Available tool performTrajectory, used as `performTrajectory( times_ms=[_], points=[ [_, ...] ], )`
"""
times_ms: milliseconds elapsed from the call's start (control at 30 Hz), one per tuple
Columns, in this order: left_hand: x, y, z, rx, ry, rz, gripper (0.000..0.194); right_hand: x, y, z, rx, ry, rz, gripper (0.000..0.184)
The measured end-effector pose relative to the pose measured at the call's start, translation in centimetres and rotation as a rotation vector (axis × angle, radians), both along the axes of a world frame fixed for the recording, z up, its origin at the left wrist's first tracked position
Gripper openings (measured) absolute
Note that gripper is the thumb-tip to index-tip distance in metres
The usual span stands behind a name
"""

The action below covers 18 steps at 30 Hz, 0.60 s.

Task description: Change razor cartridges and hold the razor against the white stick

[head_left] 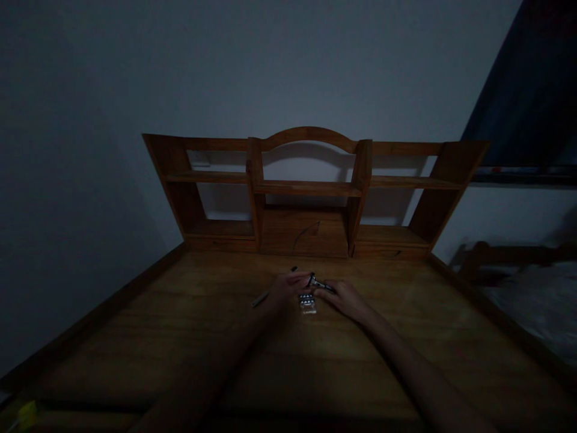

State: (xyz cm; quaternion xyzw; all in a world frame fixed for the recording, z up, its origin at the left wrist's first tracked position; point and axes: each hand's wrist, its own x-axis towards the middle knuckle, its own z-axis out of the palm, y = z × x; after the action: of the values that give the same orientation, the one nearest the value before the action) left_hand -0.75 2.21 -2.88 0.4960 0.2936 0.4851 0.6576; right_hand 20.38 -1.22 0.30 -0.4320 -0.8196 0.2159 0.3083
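Note:
In the middle of the desk my right hand (345, 299) is closed on the dark end of a slim silver-and-black razor (321, 284), whose head points left. My left hand (285, 287) has its fingers closed at the razor's head end; exactly what the fingertips pinch is too dark to make out. Just below the razor lies a small clear case (308, 305) with black-and-white pieces in its upper part. A slim stick (260, 299), pen-like, lies slantwise beneath my left hand, which hides its middle.
A wooden shelf unit (309, 189) with several compartments stands along the desk's back edge, against the wall. The wooden desk top (180, 325) has raised side edges. Something yellow (27, 415) shows at the lower left corner. The room is dim.

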Motion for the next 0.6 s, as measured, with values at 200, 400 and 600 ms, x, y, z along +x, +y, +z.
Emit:
performTrajectory(
  times_ms=[200,400,600],
  points=[
    [-0.3,0.1,0.1,0.033,0.028,-0.005,0.054,0.0,-0.2,0.0,0.067,-0.059,-0.068,0.037],
    [-0.1,0.3,0.1,0.054,0.056,0.048,0.053,-0.1,-0.1,-0.4,0.117,-0.091,-0.107,0.027],
    [-0.1,0.9,0.3,0.049,0.103,0.23,0.044,-0.1,0.1,-0.4,0.132,-0.013,-0.184,0.026]
  ],
)
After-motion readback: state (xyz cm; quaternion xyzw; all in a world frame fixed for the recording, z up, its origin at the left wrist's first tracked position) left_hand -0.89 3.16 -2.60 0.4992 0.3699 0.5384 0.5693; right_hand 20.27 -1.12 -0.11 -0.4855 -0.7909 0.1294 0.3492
